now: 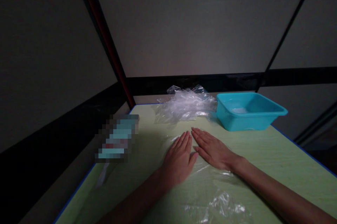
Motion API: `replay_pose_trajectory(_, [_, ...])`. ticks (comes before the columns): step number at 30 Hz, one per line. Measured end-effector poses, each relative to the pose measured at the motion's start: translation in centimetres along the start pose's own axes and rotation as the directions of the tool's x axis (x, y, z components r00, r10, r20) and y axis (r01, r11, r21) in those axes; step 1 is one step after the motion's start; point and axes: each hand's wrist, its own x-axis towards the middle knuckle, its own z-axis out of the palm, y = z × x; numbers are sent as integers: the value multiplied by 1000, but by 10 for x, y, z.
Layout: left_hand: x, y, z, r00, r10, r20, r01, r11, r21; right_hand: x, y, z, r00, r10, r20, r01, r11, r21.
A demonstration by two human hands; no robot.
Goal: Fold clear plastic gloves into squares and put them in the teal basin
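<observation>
A clear plastic bag [221, 204] lies spread on the pale green table, wrinkled at its near end and hard to trace where it is smooth. My left hand [179, 160] rests flat on its far part, fingers stretched forward. Beside it, my right hand [212, 148] also lies flat, its fingers pointing to the upper left. The two hands almost meet at the fingertips and thumbs. Neither hand grips anything. Behind them sits a loose pile of crumpled clear plastic bags [186, 104].
A turquoise plastic basin [244, 122] stands at the back right, with something whitish at its bottom. On the left edge is a pixelated item [118, 139] I cannot make out. The table [263, 157] has a blue edge; panelled walls [189, 24] rise behind and to the left.
</observation>
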Motion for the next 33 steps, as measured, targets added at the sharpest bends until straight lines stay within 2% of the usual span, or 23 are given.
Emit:
replay_pose_trajectory(7, [-4, -11, -4, 998, -22, 52, 21, 1000, 8, -2, 3, 1, 1000, -14, -13, 14, 1000, -5])
replay_pose_trajectory(12, [-10, -29, -8, 997, -39, 59, 37, 999, 34, -2, 3, 1, 1000, 2, 4, -2, 1000, -31])
replay_pose_trajectory(18, [-20, -49, -12, 989, -113, 92, 108, 992, 65, -1, 2, -1, 1000, 12, 21, -11, 999, -44])
replay_pose_trajectory(27, [-22, -49, -12, 987, -124, 106, 116, 990, 86, -9, 14, -2, 999, 21, 39, -20, 999, -46])
replay_pose_trajectory(33, [-20, -46, -14, 982, -145, 117, 136, 987, 82, -7, 29, -1, 998, -38, 59, 37, 999, 7])
